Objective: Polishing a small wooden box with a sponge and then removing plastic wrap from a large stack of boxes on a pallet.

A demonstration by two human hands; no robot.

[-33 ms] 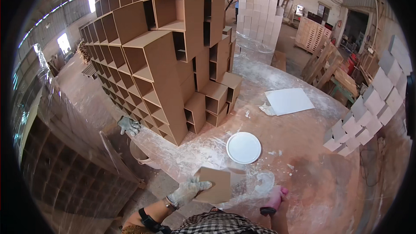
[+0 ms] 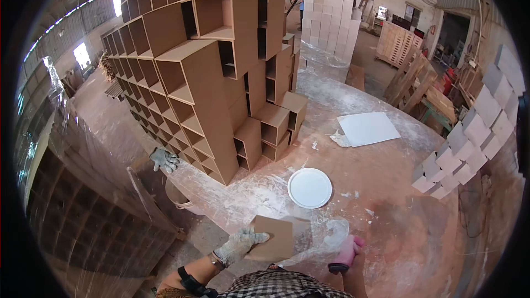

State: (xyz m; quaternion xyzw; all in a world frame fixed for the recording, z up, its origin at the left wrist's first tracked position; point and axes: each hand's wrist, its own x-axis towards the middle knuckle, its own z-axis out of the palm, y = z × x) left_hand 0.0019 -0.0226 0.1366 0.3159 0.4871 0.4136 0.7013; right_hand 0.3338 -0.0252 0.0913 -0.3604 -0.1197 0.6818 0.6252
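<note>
My left hand (image 2: 237, 246), in a greyish-white work glove, holds a brown cardboard-coloured panel (image 2: 271, 238) by its left side, thumb on the upper face. At the lower right, my right hand (image 2: 349, 249) looks pink and closed. A dark-ended piece (image 2: 338, 268) shows beside it; whether it is held or worn I cannot tell. Just beyond that hand, a whitish wet-looking smear (image 2: 337, 230) lies on the dusty table (image 2: 397, 204). Farther forward is a round white lid or dish (image 2: 309, 188).
Stacked brown open boxes (image 2: 212, 116) tower ahead on the left. A loose grey glove (image 2: 164, 160) lies at their foot, above a bucket (image 2: 179, 193). White sheets (image 2: 369, 128) lie farther back. Pale stacked boxes (image 2: 469, 132) stand right; a person (image 2: 301, 1) is in the background.
My right hand has shifted slightly left and nearer the smear. My left hand and the panel have barely moved.
</note>
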